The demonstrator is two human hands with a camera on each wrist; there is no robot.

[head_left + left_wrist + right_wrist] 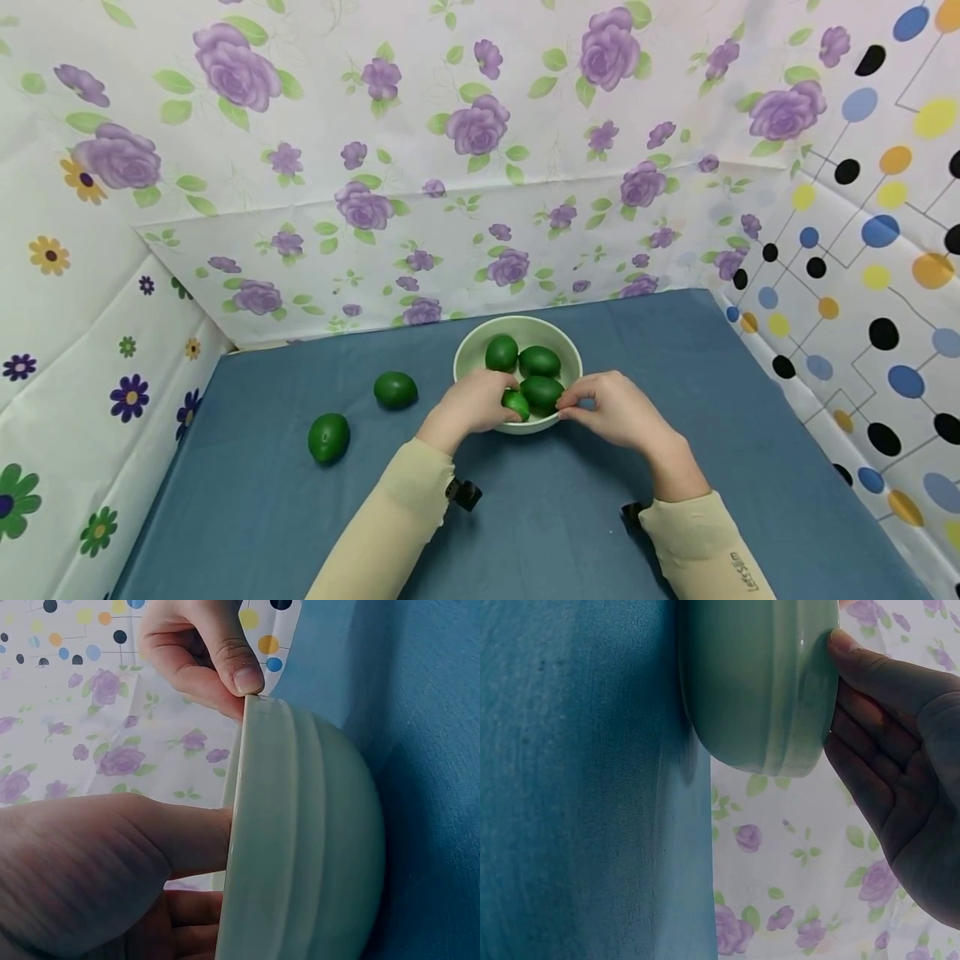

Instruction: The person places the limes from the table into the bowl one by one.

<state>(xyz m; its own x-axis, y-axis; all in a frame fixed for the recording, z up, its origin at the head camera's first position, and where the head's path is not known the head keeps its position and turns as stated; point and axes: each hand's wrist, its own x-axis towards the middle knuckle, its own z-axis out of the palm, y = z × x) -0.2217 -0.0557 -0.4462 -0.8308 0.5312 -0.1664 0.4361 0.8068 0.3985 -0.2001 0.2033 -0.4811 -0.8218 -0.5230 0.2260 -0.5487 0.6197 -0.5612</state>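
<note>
A pale green bowl (pixel 467 357) stands on the blue table and holds several dark green oval fruits, like avocados (pixel 540 362). Reaching over its near left rim, my left hand (pixel 476 402) curls its thumb and fingers round a smaller, brighter green fruit like a lime (pixel 516 405) inside. In the left wrist view the bowl wall (pixel 300 825) hides that hand's fingertips. My right hand (pixel 617 406) pinches the bowl's near right rim between thumb and fingers. The right wrist view shows its thumb (pixel 847 643) on the outside of the rim.
Left of the bowl, two more dark green fruits lie on the table: one nearer fruit (pixel 328 438) and one farther fruit (pixel 395 390). The blue table cover (pixel 247 517) ends at a flowered backdrop (pixel 420 250) behind and a dotted sheet (pixel 862 333) on the right.
</note>
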